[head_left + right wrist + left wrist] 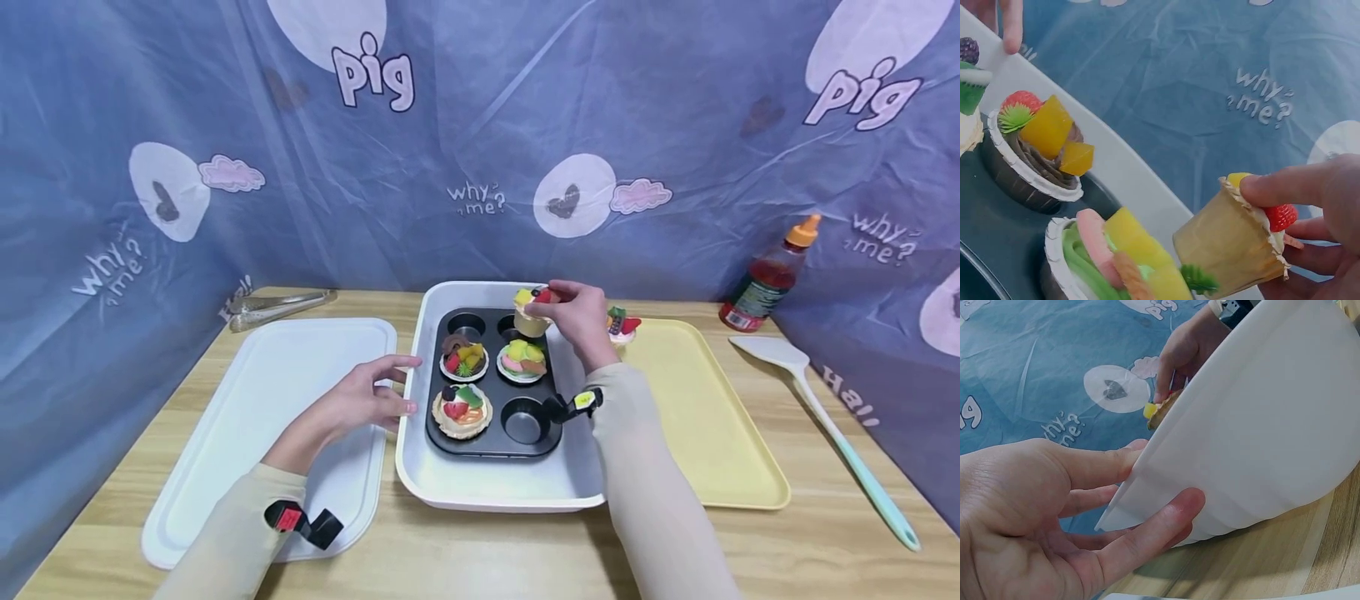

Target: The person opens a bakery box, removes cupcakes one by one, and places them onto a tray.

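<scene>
My right hand (pixel 581 321) pinches a fruit-topped cupcake (pixel 1229 237) in a pale tan cup near its top edge, over the far right of a dark muffin tin (pixel 493 446). Yellow and red fruit pieces show beside the fingers. My left hand (pixel 360 396) spreads its fingers at the left rim of a deep white tray (pixel 495 502); in the left wrist view they touch its rim and outer wall. The tin sits in this tray. It holds a chocolate cupcake (pixel 463 360), a green-cream cupcake (pixel 522 363) and a fruit tart (pixel 461 412).
A flat white tray (pixel 247 433) lies at left with metal tongs (pixel 277 308) behind it. At right are a yellow tray (pixel 720 433), another fruit-topped cupcake (pixel 621 327) partly behind the right arm, a sauce bottle (pixel 768 275) and a spatula (pixel 825 417).
</scene>
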`<control>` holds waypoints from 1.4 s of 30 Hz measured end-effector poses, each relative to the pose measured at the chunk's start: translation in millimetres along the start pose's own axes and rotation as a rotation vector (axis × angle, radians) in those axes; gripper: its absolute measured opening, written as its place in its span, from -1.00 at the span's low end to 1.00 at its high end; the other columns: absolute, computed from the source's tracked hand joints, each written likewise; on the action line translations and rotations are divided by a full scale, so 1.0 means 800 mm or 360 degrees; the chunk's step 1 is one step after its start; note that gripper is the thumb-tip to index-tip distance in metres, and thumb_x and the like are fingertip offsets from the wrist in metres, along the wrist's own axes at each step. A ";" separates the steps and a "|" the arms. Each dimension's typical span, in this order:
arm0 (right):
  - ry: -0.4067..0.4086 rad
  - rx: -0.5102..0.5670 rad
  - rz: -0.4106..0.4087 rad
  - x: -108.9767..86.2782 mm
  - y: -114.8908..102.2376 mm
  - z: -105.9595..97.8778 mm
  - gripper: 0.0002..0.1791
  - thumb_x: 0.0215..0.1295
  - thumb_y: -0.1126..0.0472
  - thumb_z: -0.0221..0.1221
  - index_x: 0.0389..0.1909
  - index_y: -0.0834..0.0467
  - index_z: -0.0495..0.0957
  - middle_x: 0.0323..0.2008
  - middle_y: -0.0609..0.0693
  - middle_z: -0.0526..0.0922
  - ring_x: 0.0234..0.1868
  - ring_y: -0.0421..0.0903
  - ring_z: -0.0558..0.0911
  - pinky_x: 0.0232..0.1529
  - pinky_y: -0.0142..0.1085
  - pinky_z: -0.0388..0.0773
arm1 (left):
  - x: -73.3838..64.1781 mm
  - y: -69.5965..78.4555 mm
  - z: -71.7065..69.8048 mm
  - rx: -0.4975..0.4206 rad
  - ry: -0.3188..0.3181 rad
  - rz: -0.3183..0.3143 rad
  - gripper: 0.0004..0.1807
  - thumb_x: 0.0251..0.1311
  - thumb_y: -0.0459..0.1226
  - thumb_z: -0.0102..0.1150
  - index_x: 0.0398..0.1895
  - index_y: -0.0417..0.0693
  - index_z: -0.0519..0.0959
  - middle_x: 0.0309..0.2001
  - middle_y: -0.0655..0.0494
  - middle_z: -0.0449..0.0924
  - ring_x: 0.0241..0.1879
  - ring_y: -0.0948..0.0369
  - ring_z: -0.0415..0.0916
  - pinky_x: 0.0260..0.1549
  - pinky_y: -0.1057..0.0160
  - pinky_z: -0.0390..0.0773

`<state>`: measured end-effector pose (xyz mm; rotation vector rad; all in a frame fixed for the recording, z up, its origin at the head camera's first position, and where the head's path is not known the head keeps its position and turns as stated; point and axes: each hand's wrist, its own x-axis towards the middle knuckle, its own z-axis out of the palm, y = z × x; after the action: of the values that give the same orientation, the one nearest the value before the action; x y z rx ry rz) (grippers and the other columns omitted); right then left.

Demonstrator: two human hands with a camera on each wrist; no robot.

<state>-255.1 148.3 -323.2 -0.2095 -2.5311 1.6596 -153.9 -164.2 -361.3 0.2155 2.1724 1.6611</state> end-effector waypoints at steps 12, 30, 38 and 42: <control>0.0054 -0.0151 -0.0085 -0.013 0.005 -0.033 -0.29 0.07 0.11 0.51 0.28 0.15 0.56 0.13 0.14 0.66 0.09 0.04 0.55 0.03 -0.26 0.59 | 0.000 0.000 0.001 0.0003 0.0010 0.0000 -0.24 0.21 -0.47 0.31 0.48 -0.18 0.26 0.16 -0.30 0.36 -0.25 0.20 0.63 -0.30 0.07 0.76; 0.0268 -0.0210 -0.0158 -0.018 0.003 -0.094 -0.30 0.04 0.06 0.53 0.25 0.16 0.59 -0.06 0.11 0.69 -0.20 -0.23 0.55 -0.29 -0.61 0.48 | 0.001 -0.002 0.001 -0.0006 0.0010 -0.0001 -0.25 0.21 -0.46 0.30 0.48 -0.17 0.27 0.15 -0.29 0.36 -0.26 0.20 0.64 -0.30 0.07 0.75; 0.0498 -0.0247 -0.0068 -0.014 0.018 -0.146 -0.27 0.00 0.01 0.55 0.24 0.11 0.60 -0.40 -0.38 0.54 -0.31 -0.44 0.50 -0.29 -0.61 0.43 | 0.002 -0.002 0.002 0.0001 0.0003 -0.0004 -0.24 0.21 -0.45 0.32 0.49 -0.16 0.26 0.14 -0.30 0.36 -0.26 0.21 0.63 -0.29 0.07 0.76; 0.0575 -0.0176 0.0052 -0.010 0.032 -0.166 -0.24 -0.01 0.02 0.56 0.27 0.09 0.58 -0.46 -0.47 0.49 -0.30 -0.46 0.49 -0.28 -0.60 0.42 | 0.003 -0.001 0.000 0.0015 0.0008 -0.0015 -0.23 0.21 -0.45 0.32 0.49 -0.15 0.26 0.15 -0.30 0.36 -0.25 0.21 0.64 -0.28 0.06 0.76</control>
<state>-224.2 276.7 -293.9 -0.5123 -2.3539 1.3463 -155.8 -163.5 -362.4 0.2033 2.1818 1.6485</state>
